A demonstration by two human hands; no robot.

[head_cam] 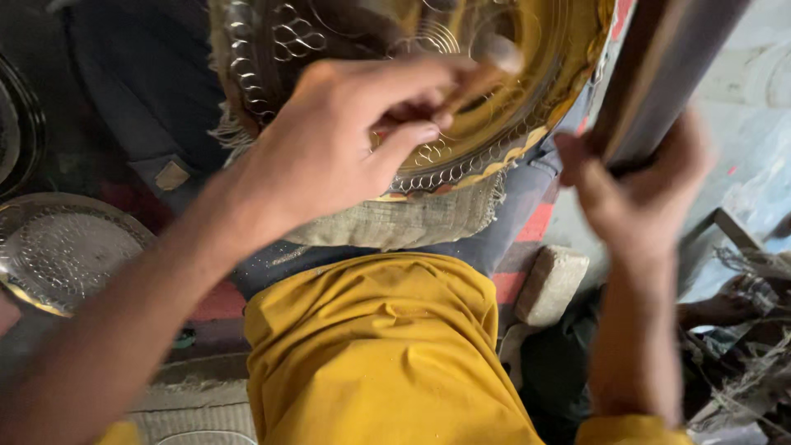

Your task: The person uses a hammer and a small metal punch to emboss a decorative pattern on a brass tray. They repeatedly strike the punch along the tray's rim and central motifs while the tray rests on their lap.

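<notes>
A thin wooden-handled tool (482, 76) is pinched in the left hand (329, 148) against a stiff, probably slippery brass tray (527, 124) on the lap, while a dark mallet (659, 74) is gripped by the right hand (651, 189).

From where I watch, this reads as a floor-level metal craft workshop: a large brass tray (494, 124) with chased loop patterns rests on a burlap pad (412, 222) across the worker's lap. To the left of that tray lie a finished patterned silver plate (58, 247) and a dark dish (16, 124); to its right, a worn stone block (552, 284) and tangled scrap (741, 363) on the bare floor
</notes>
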